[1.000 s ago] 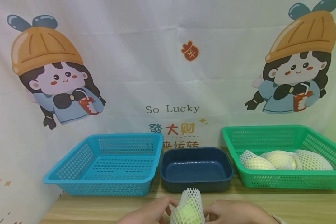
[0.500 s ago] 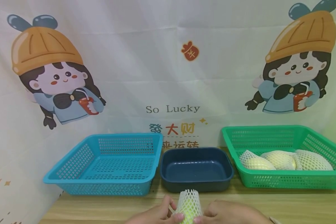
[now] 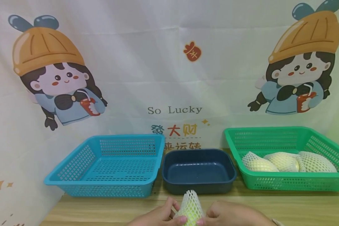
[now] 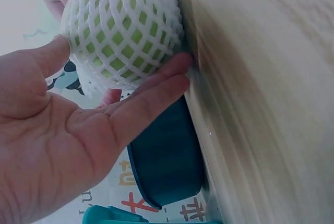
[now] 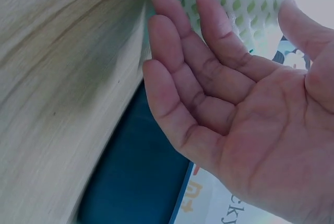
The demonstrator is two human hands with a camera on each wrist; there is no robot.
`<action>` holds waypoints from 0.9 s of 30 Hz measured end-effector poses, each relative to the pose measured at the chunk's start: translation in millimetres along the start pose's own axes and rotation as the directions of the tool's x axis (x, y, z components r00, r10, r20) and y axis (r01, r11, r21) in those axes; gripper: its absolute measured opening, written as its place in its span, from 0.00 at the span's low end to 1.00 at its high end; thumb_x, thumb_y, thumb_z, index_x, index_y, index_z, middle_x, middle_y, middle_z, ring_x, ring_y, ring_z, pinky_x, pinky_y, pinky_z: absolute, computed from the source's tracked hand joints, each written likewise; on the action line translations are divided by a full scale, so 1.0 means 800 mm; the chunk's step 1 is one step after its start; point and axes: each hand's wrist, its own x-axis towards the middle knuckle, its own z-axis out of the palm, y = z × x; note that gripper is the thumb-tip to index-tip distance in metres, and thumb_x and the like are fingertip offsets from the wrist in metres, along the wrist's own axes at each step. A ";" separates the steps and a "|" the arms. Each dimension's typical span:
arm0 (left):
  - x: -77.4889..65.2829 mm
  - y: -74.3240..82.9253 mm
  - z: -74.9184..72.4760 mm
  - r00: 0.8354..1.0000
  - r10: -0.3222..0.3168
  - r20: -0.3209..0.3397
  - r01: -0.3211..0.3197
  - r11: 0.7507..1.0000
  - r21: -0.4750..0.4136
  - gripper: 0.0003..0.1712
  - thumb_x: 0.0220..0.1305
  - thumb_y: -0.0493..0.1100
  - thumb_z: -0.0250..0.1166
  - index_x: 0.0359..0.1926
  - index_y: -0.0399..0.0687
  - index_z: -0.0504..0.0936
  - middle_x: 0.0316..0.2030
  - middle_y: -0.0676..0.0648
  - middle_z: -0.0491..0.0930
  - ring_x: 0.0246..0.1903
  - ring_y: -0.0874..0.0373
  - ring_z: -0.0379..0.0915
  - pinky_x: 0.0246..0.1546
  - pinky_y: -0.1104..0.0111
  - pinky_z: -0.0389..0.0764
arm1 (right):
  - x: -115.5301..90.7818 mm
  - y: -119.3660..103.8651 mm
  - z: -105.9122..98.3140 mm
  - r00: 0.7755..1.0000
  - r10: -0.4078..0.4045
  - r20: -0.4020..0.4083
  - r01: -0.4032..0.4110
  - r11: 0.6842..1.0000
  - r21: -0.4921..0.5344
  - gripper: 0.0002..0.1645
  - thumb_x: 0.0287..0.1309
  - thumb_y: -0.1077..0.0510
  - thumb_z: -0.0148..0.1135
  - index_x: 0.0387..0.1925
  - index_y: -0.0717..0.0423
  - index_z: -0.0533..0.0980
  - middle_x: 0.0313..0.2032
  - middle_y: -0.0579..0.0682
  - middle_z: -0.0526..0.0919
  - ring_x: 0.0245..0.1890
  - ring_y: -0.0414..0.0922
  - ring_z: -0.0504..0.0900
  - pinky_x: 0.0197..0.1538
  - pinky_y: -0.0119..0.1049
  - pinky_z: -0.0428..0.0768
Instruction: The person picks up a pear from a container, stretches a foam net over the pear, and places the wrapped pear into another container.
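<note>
Low in the middle of the head view is a green fruit (image 3: 190,212) in a white foam net (image 3: 191,199) whose top tapers to a narrow end. My left hand (image 3: 161,216) holds it from the left, thumb on the near side. From the right, my right hand (image 3: 233,214) holds it likewise by thumb and fingers. The left wrist view shows the rounded netted fruit (image 4: 122,41) between thumb and fingers, green skin bare at the net's opening. In the right wrist view, the index finger and thumb lie against the net (image 5: 240,12), with the other fingers bent beside it.
Behind the hands stands a dark blue basin (image 3: 199,187). A blue perforated basket (image 3: 107,190) is to its left. On its right, a green basket (image 3: 293,182) contains several pale fruits in foam nets (image 3: 283,161). A printed cloth (image 3: 169,69) hangs behind the wooden table (image 3: 101,208).
Both thumbs have come onto the near side of the netted fruit, and the left hand has shifted slightly right. The net's top now looks narrower. The baskets and basin stay put.
</note>
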 end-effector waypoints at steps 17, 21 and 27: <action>0.004 -0.002 0.005 0.998 -0.057 -0.020 0.056 0.997 -0.048 0.18 0.62 0.42 0.61 0.43 0.42 0.60 0.37 0.45 0.75 0.36 0.60 0.72 0.36 0.73 0.73 | 0.000 0.006 -0.005 0.998 0.008 0.064 -0.010 1.000 0.027 0.22 0.62 0.42 0.53 0.24 0.53 0.81 0.16 0.37 0.69 0.14 0.32 0.63 0.17 0.27 0.59; 0.006 -0.002 0.006 0.997 -0.072 -0.023 0.070 0.996 -0.063 0.18 0.62 0.41 0.61 0.43 0.42 0.60 0.36 0.45 0.74 0.34 0.59 0.72 0.36 0.72 0.73 | 0.000 0.010 -0.005 0.994 -0.039 0.101 0.037 0.999 0.029 0.23 0.63 0.44 0.52 0.26 0.57 0.80 0.17 0.35 0.70 0.15 0.31 0.64 0.17 0.26 0.59; 0.000 0.005 0.004 0.999 -0.033 -0.043 0.031 0.998 -0.046 0.19 0.64 0.47 0.58 0.45 0.43 0.60 0.37 0.45 0.75 0.36 0.60 0.73 0.36 0.71 0.75 | 0.004 0.008 -0.009 0.992 -0.042 0.121 0.025 0.991 0.132 0.19 0.65 0.45 0.49 0.36 0.52 0.80 0.22 0.39 0.75 0.19 0.33 0.69 0.21 0.26 0.65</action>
